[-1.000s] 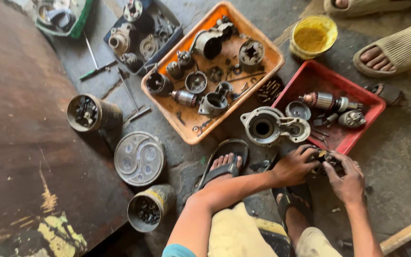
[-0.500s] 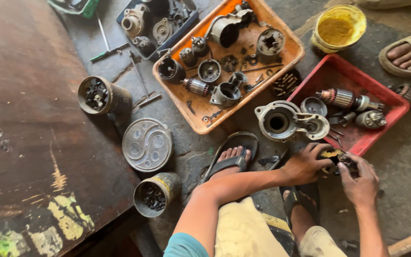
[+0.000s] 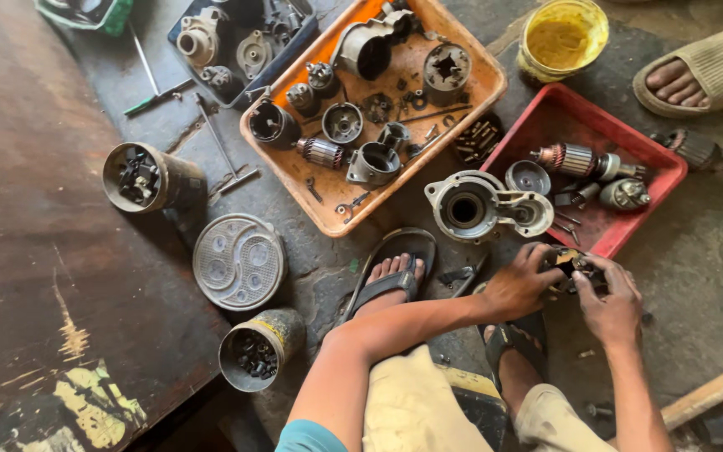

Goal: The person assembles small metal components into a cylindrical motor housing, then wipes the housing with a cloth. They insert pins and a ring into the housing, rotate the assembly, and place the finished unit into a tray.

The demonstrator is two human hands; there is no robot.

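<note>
Head view looks down on a person squatting on a grimy concrete floor (image 3: 311, 251), both hands working one small dark greasy metal part (image 3: 577, 266) just near of the red plastic tray (image 3: 668, 182). Left hand (image 3: 522, 283) has its fingers curled around the left side of the part; right hand (image 3: 611, 300) has its fingers closed over the right side, so both are holding it between them, raised just above the floor. What exactly the fingertips do on it is too small to tell.

Step in hand, as I judge it: fitting or freeing a piece on that small assembly. A next move would call for a firm two-handed grip and fine turning.

Left of the hands lies a grey cast-metal motor housing (image 3: 477, 206), touching the red tray's near-left edge. In the red tray lies a copper-wound armature (image 3: 577, 159). Far left of it sits an orange rectangular tray (image 3: 328, 219) full of small round parts. A yellow round tub (image 3: 562, 35) stands at the far right. At the near left stands a yellow-labelled tin can (image 3: 259, 350) of small bits, its label too worn to make out
</note>
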